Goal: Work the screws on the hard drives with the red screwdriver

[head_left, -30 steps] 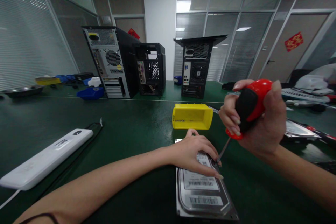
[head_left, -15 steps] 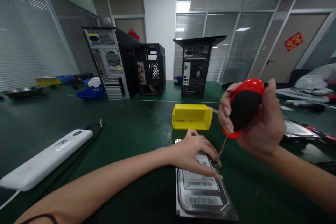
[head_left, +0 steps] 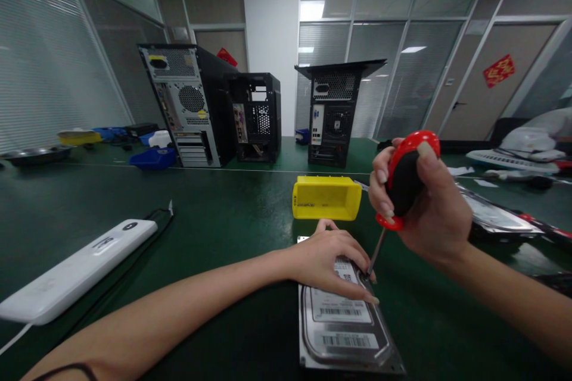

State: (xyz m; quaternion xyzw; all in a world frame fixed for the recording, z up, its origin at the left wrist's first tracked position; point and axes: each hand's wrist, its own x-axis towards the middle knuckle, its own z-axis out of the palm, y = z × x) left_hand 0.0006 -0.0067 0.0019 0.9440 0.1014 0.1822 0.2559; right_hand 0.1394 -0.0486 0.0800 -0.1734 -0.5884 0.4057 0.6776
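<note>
A silver hard drive (head_left: pixel 346 327) with barcode labels lies flat on the green table (head_left: pixel 223 220) in front of me. My left hand (head_left: pixel 333 259) rests on its far end, fingers spread over the top, pressing it down. My right hand (head_left: pixel 424 202) grips the red and black handle of a screwdriver (head_left: pixel 402 181). The thin shaft slants down and left, and its tip meets the drive's far right corner, right beside my left fingertips.
A yellow plastic bin (head_left: pixel 326 197) stands just behind the drive. A white power strip (head_left: pixel 75 271) with a black cable lies at the left. Three open computer towers (head_left: pixel 192 104) stand at the back. More drives and parts (head_left: pixel 496 217) lie at the right, blue bins (head_left: pixel 154 158) far left.
My right hand with the screwdriver handle has shifted left and turned slightly, so the shaft stands steeper. The tip stays at the drive's corner. My left hand has not moved.
</note>
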